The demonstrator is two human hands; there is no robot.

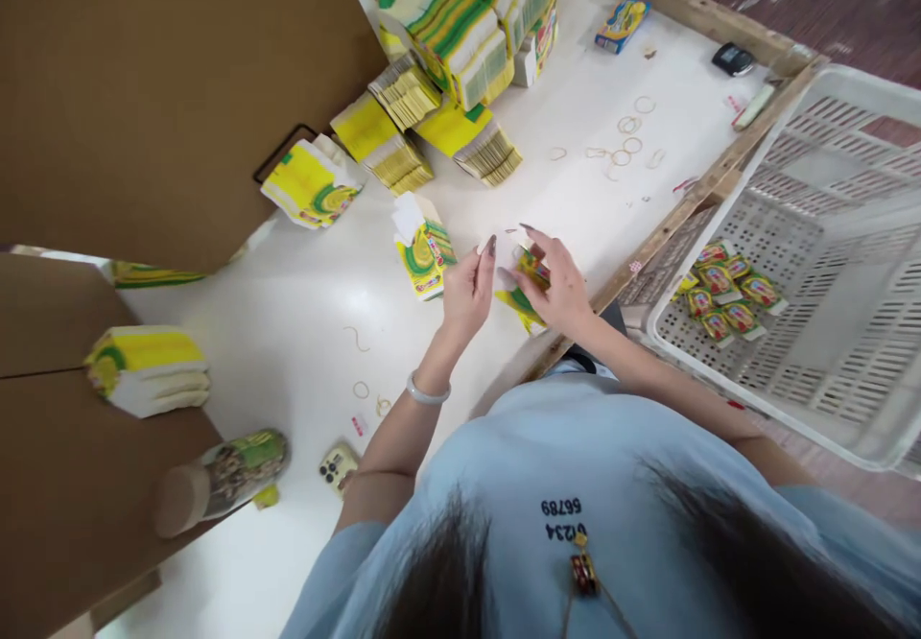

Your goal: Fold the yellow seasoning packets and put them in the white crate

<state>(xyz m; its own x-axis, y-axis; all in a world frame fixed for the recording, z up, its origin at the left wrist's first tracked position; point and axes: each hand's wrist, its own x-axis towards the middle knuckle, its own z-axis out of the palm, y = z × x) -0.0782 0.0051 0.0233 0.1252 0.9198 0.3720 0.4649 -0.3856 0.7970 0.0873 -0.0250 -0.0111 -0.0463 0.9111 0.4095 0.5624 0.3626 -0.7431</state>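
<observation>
My left hand [467, 289] is closed above the white table, fingers pressed together; what they pinch, if anything, I cannot make out. Just to its right, my right hand [559, 284] curls its thumb and fingers around a small yellow and green box [531, 263]. Beneath that hand, near the table's front edge, lies more yellow and green carton [524, 309], partly covered. To the left of my left hand stands an opened yellow and green carton [424, 253] with its white flaps up.
Stacks of flattened cartons [460, 35] rise at the back, beside big cardboard boxes [144, 92]. Rubber bands [629, 126] lie scattered on the table [576, 188]. A white plastic crate [813, 332] at right contains several small boxes [726, 292]. A jar [245, 471] and phone [337, 466] are at left.
</observation>
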